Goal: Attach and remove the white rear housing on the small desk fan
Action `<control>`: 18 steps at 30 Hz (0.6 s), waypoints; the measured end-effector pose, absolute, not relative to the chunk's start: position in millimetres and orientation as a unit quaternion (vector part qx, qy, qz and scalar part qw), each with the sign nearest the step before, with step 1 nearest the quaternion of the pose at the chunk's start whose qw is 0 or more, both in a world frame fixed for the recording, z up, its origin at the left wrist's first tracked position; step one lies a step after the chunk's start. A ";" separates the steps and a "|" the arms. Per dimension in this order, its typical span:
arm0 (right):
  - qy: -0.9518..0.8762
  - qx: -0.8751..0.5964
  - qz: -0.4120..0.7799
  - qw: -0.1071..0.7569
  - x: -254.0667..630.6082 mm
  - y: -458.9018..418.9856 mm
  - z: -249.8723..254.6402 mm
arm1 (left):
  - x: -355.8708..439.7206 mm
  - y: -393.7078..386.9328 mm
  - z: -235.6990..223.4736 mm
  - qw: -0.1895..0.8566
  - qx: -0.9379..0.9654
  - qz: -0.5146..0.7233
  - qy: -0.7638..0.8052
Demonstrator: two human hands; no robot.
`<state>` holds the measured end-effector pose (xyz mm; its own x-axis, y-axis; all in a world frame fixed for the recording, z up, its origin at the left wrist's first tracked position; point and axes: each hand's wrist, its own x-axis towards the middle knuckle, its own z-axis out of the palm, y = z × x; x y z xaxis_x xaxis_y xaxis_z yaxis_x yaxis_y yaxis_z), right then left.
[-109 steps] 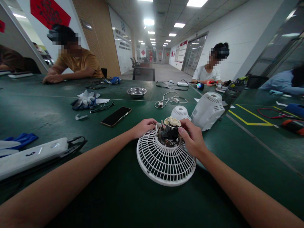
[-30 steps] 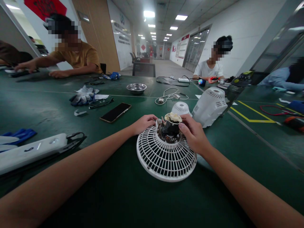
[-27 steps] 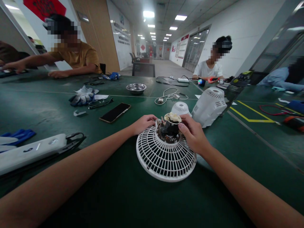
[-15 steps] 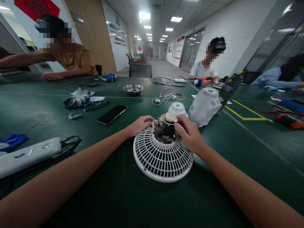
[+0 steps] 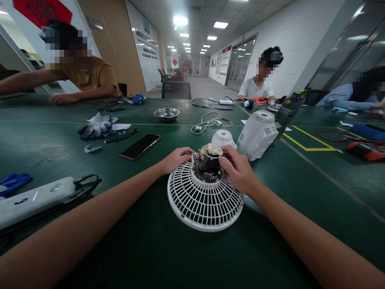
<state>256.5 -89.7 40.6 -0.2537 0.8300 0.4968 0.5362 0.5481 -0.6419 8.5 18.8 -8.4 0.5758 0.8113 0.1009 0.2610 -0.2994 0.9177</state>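
Note:
A white fan grille (image 5: 204, 206) rests on the green table in front of me, its wide slatted face tilted toward me. From its hub rises a dark fan motor (image 5: 208, 165), topped by a cream-coloured lump within a pale ring. At the hub's left rim my left hand (image 5: 178, 159) is closed, its fingertips partly hidden behind the hub. My right hand (image 5: 240, 167) grips the motor's upper right side, thumb in front and fingers behind. Just beyond stand a small white vented cover (image 5: 224, 138) and a larger white plastic housing (image 5: 258, 136).
A phone (image 5: 140, 146), gloves (image 5: 96, 126) and a steel bowl (image 5: 166, 114) lie to the left and beyond. A cable (image 5: 207, 120) is coiled ahead. Behind the housing leans a clear bottle (image 5: 288, 110). A white device (image 5: 36, 200) lies near left. Other people sit around the table.
My view has shifted slightly. Both hands keep the same hold on the grille and motor, with no clear movement of either.

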 end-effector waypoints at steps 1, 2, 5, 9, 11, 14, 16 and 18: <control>-0.772 -0.443 0.173 0.421 256.4 -90.0 40.7 | 8.5 18.6 -8.2 0.472 0.751 0.291 0.358; -0.772 -0.443 0.173 0.421 256.4 -90.3 40.8 | 8.5 18.5 -8.0 0.471 0.752 0.291 0.358; -0.772 -0.441 0.175 0.423 256.1 -90.6 40.8 | 8.4 18.8 -8.1 0.471 0.753 0.292 0.354; -0.769 -0.446 0.172 0.423 255.4 -90.5 41.0 | 8.2 19.2 -8.4 0.472 0.751 0.295 0.355; -0.770 -0.446 0.168 0.423 255.8 -90.2 40.9 | 7.9 19.0 -8.4 0.470 0.752 0.294 0.355; -0.782 -0.425 0.170 0.423 258.3 -89.1 40.5 | 7.3 19.1 -9.2 0.467 0.756 0.296 0.351; -0.793 -0.402 0.177 0.422 260.9 -87.8 40.2 | 7.0 19.6 -9.9 0.465 0.758 0.298 0.347; -0.803 -0.385 0.184 0.417 263.6 -86.4 40.1 | 6.9 20.1 -10.4 0.466 0.759 0.299 0.344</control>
